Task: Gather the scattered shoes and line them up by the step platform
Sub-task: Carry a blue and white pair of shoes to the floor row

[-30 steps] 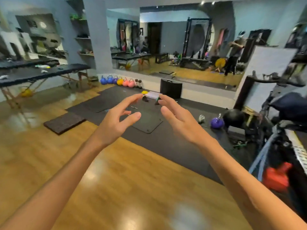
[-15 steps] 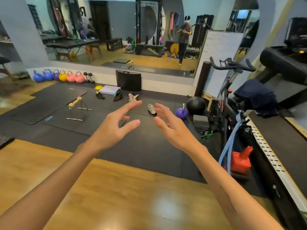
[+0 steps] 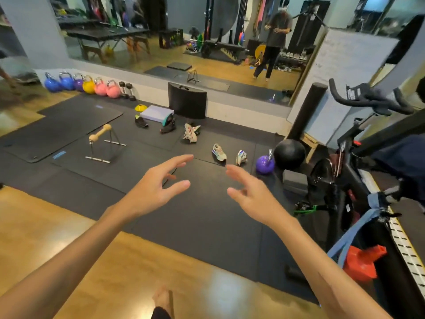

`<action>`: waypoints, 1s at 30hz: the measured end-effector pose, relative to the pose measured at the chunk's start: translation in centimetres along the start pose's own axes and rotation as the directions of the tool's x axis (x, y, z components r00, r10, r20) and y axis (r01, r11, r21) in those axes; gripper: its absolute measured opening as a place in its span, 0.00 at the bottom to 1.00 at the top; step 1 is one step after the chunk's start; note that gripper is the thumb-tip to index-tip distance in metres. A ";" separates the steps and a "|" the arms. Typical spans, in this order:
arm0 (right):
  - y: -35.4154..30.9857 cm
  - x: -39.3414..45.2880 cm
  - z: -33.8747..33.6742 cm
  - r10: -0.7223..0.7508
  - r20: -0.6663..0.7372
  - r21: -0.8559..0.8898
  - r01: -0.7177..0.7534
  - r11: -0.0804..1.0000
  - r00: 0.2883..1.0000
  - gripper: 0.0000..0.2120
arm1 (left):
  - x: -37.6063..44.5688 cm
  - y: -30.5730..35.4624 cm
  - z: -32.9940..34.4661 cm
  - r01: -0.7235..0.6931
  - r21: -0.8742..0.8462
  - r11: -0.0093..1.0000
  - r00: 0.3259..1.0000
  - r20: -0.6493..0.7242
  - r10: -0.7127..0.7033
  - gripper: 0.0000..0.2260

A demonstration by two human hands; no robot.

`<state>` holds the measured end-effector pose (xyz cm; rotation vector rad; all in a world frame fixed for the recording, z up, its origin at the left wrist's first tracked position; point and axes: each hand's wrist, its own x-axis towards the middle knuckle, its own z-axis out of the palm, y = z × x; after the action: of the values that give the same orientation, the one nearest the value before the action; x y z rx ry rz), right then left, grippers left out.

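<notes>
Nearest in, a bare foot showed at 6 o'clock on the wood floor. Both forearms reached out over it, w/ the left hand at about 11 and the right hand at about 1, palms facing each other. Left fingers were loose and spread, grasping nothing; right fingers were the same, released, nothing in them. Both hands hung in the air above the black floor mat.

Past the hands, the shoes lay scattered on the mat. At 12 o'clock sat a light sneaker w/ teal trim, upright, and just beside it toward 1 a white sneaker, apart from it. Further on, approx 12, a pale pair lay tumbled together, touching. Toward 11 stood a dark shoe w/ teal heel, right against the step platform, and a black shoe sat near the platform's left end.

At 1–2 o'clock: a purple kettlebell next to a black ball, then an exercise bike along the right edge. At 10, a wooden-handled parallette. Far back at 10–11, a row of coloured kettlebells lined the base of the wall mirror, w/ a yellow cone by the platform.
</notes>
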<state>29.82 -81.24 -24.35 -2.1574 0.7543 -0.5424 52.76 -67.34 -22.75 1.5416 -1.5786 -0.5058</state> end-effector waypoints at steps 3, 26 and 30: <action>2.3 6.2 0.2 0.036 0.000 -0.015 -0.036 0.999 0.999 0.27 | 6.7 -4.3 0.0 -0.039 -0.018 0.999 0.999 0.020 0.039 0.23; 26.3 50.7 -13.3 0.242 -0.141 0.155 -0.220 0.963 0.960 0.06 | 58.1 -24.5 1.6 0.041 -0.062 0.997 0.955 -0.290 -0.057 0.06; 30.2 57.8 -18.0 0.263 -0.170 0.107 -0.248 0.963 0.950 0.02 | 66.4 -26.0 1.9 0.064 -0.046 0.997 0.936 -0.344 -0.076 0.03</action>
<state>51.44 -145.16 -29.21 -1.9113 1.0753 -0.6289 75.09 -135.01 -25.02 1.5672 -1.2429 -0.2776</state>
